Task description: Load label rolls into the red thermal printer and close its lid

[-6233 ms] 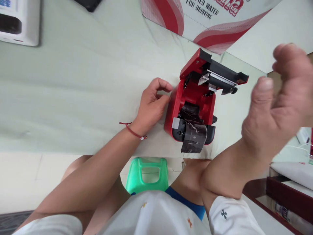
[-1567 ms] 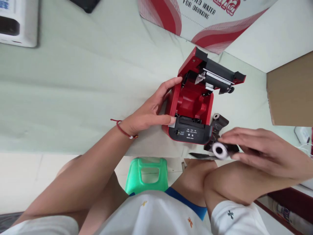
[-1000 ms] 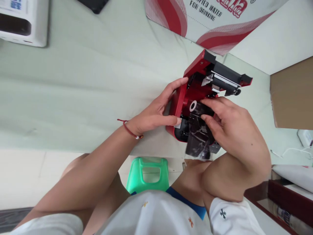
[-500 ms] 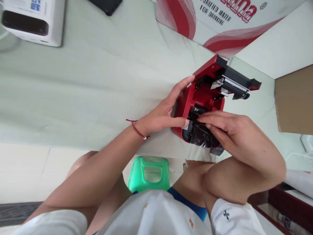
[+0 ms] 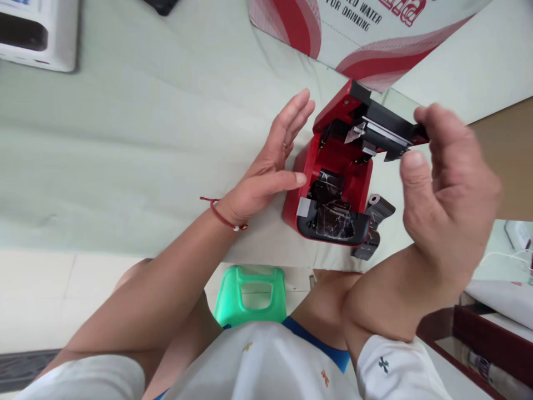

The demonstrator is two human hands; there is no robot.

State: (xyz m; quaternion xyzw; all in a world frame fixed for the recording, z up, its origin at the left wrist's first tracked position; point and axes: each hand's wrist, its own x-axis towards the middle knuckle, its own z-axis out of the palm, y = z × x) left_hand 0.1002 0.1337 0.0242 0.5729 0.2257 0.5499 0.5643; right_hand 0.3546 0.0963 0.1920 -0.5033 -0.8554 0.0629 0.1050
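A red device [image 5: 296, 205] with a black front part stands on the cloth-covered table, its red and black lid [image 5: 333, 111] raised. Dark shiny film or ribbon [image 5: 335, 219] lies inside it and over its front edge. My left hand [image 5: 270, 161] is open at the device's left side, thumb at the wall and fingers spread. At the lid's right end, my right hand [image 5: 453, 183] has its fingers behind the black corner and its thumb in front, gripping it. Two small dark rolls [image 5: 381, 208] rest by the device's right side.
A red and white carton [image 5: 291, 25] stands behind the device. A white device [image 5: 62, 36] and a dark object [image 5: 160, 4] are at the far left. Brown cardboard [image 5: 499, 166] is at the right. A green stool [image 5: 229, 300] stands below the table edge.
My right hand has left the dark film inside the device and moved up and right to the lid. My left hand's fingers have come off the device's rim. The dark rolls show more fully.
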